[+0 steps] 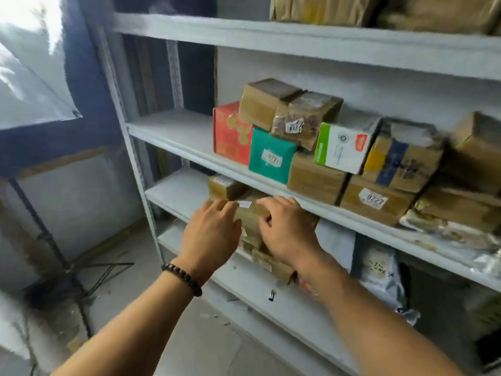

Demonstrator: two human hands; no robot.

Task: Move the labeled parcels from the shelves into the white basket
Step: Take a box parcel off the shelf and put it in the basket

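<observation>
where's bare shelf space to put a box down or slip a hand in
Middle shelf: bare from the left upright to the red box; rightward, stacked parcels crowd it. Shelf below: bare left of the brown parcel held by the left hand and right hand.

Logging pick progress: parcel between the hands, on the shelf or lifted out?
On the shelf: brown parcel rests atop the stack; left hand and right hand hold its sides.
</observation>
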